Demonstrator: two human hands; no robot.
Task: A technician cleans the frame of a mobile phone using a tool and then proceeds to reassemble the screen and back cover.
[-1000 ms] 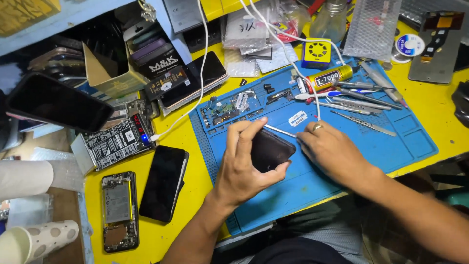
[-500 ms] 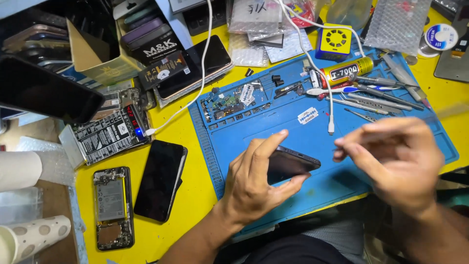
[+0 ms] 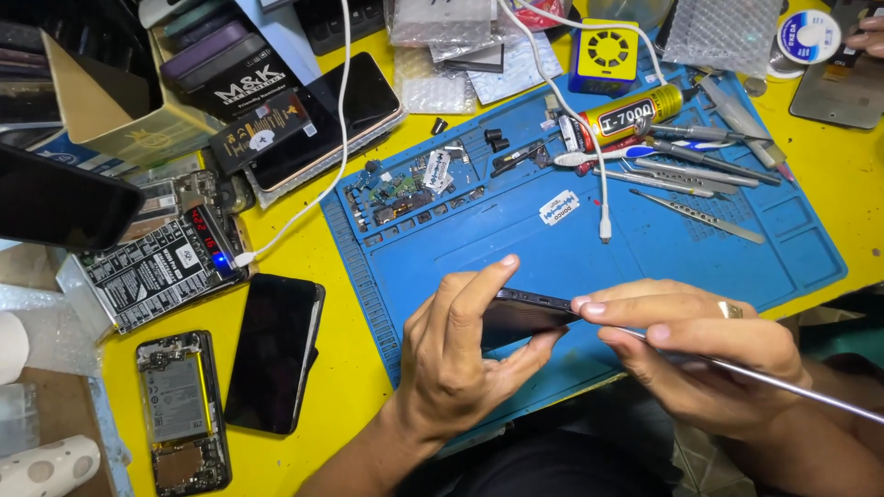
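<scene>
A person's left hand (image 3: 460, 364) grips a dark smartphone (image 3: 520, 316) edge-up above the near part of a blue repair mat (image 3: 516, 235), fingers wrapped over its top edge and thumb beneath. The right hand (image 3: 695, 354), a ring on one finger, pinches a thin metal pry tool (image 3: 764, 379) whose tip meets the phone's right end. On the mat behind lie a yellow tube of adhesive (image 3: 626, 118), tweezers (image 3: 697, 216), a white cable end (image 3: 605, 225) and small loose phone parts (image 3: 396, 191). On the yellow table (image 3: 341, 387) to the left lie a black phone face-down (image 3: 273, 352), an opened phone with its battery showing (image 3: 180, 411), and a black battery pack printed in white (image 3: 152, 267). A small yellow fan unit (image 3: 608, 53) stands at the mat's far edge, and another person's fingertips (image 3: 866, 39) touch a grey panel (image 3: 840, 90) at the upper right.
</scene>
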